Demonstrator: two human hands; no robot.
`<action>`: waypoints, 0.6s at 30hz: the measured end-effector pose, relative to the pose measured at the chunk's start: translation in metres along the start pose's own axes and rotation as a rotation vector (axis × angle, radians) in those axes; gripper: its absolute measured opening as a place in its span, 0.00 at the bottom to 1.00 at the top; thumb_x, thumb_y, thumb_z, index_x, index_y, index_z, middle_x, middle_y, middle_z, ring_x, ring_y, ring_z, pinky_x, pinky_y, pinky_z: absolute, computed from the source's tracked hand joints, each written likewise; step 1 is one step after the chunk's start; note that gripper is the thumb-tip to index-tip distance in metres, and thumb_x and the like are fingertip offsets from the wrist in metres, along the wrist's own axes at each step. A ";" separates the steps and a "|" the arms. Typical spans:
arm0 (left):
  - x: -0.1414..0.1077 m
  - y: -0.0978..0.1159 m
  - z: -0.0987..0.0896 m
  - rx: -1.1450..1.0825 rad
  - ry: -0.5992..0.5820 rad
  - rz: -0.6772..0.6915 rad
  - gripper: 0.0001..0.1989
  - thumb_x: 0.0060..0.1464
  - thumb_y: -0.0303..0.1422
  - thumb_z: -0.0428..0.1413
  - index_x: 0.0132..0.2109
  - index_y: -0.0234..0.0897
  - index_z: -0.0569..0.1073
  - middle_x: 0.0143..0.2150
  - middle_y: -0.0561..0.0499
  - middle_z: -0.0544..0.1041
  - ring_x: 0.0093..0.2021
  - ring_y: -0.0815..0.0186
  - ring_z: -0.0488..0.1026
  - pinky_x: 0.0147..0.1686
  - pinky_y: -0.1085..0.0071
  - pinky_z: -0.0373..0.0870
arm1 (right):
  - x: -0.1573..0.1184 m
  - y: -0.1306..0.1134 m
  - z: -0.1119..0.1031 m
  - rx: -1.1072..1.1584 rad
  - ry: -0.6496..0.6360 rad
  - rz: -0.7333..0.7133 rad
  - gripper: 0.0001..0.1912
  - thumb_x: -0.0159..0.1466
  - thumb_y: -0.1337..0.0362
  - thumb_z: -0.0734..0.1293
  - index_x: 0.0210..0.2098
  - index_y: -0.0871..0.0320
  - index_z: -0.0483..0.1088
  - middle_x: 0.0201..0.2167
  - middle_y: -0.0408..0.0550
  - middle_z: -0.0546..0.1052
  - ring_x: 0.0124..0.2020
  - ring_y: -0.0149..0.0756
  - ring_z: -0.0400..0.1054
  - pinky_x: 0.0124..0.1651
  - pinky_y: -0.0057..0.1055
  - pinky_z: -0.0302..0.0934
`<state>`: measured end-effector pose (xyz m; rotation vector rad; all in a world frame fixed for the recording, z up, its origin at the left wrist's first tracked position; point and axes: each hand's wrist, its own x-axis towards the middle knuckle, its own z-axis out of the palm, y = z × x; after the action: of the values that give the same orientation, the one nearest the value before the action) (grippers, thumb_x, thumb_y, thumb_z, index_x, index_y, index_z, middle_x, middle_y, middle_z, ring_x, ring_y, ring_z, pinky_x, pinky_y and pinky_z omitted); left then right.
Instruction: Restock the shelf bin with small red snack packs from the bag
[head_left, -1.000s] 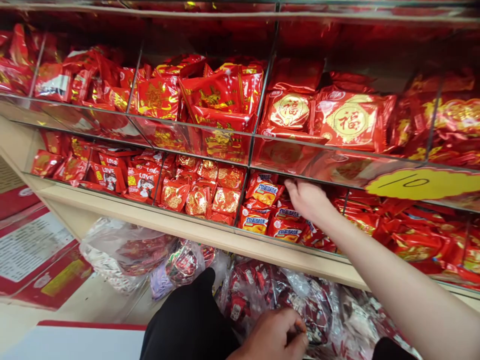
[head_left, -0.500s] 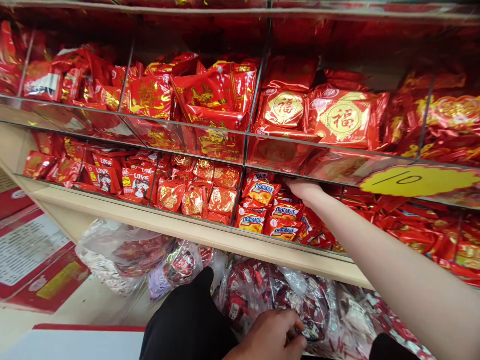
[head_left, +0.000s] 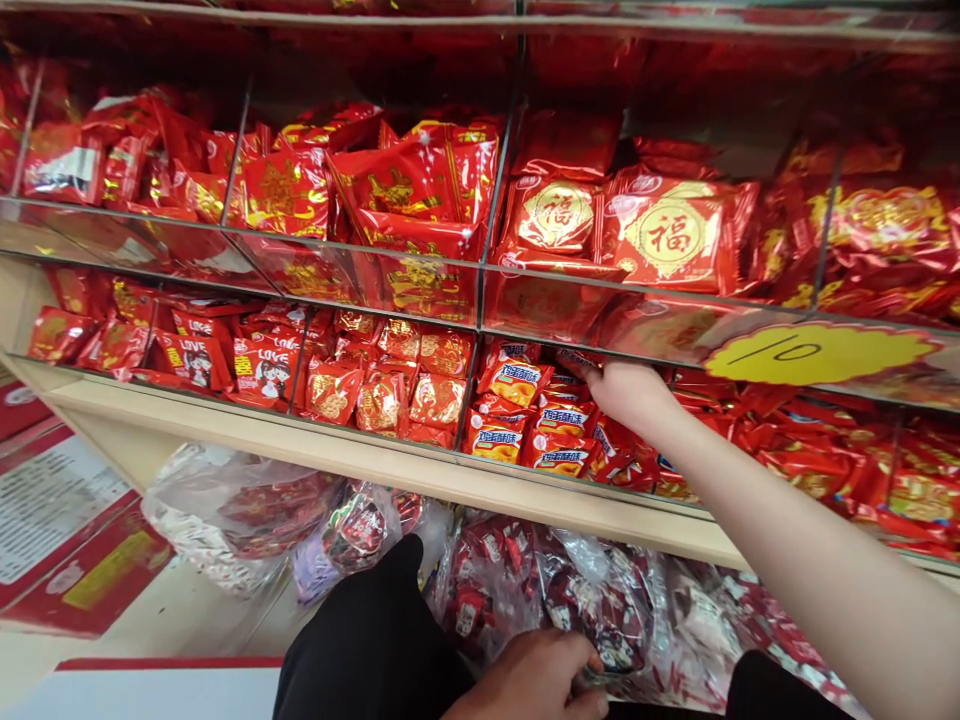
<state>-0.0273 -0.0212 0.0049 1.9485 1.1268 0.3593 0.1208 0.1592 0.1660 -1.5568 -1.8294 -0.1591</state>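
Observation:
My right hand (head_left: 634,392) reaches into the lower shelf, with its fingers closed on the edge of a red snack packet (head_left: 576,358) under the upper shelf's clear front. The far fingertips are partly hidden. Just below and left of it lie stacked red packets (head_left: 517,380) with blue-and-white lettering and an orange picture. My left hand (head_left: 536,678) is low in front of me, fingers curled towards the thumb; whatever is between them cannot be made out. Behind it are clear plastic bags (head_left: 600,600) of dark red packets.
A clear divider separates red-and-gold packets (head_left: 441,398) on the left. Larger red packets with gold circles (head_left: 670,235) fill the upper shelf, above a yellow price tag (head_left: 817,352) marked 10. A red carton (head_left: 90,580) stands lower left, and my black-clothed knee (head_left: 367,640) is in front.
My right hand has shifted slightly right and outward, and a packet now shows at its fingertips. My left hand has sunk a little. The view has moved slightly.

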 end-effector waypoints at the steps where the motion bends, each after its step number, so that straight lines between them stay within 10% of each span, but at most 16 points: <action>1: 0.000 0.000 0.000 0.004 -0.004 -0.001 0.14 0.46 0.33 0.53 0.43 0.43 0.72 0.36 0.49 0.77 0.36 0.61 0.72 0.37 0.69 0.66 | -0.007 -0.002 -0.004 -0.058 -0.018 0.006 0.16 0.57 0.62 0.60 0.42 0.66 0.68 0.38 0.65 0.73 0.40 0.52 0.69 0.41 0.42 0.61; 11: 0.001 0.006 0.001 -0.094 0.095 0.009 0.12 0.49 0.31 0.51 0.41 0.42 0.73 0.35 0.50 0.77 0.36 0.63 0.71 0.38 0.70 0.66 | -0.070 -0.007 -0.040 -0.425 0.067 -0.145 0.15 0.63 0.66 0.53 0.46 0.64 0.61 0.32 0.59 0.74 0.31 0.46 0.70 0.28 0.34 0.61; 18: -0.007 0.016 -0.016 -0.719 0.422 0.289 0.29 0.53 0.44 0.48 0.60 0.50 0.46 0.57 0.45 0.58 0.41 0.64 0.67 0.36 0.69 0.67 | -0.191 0.004 -0.066 -0.107 0.045 -0.126 0.18 0.61 0.57 0.58 0.49 0.54 0.61 0.38 0.53 0.75 0.31 0.42 0.72 0.33 0.35 0.67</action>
<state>-0.0314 -0.0226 0.0280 1.4059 0.7930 1.1973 0.1556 -0.0297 0.1015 -1.4965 -1.9108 -0.3533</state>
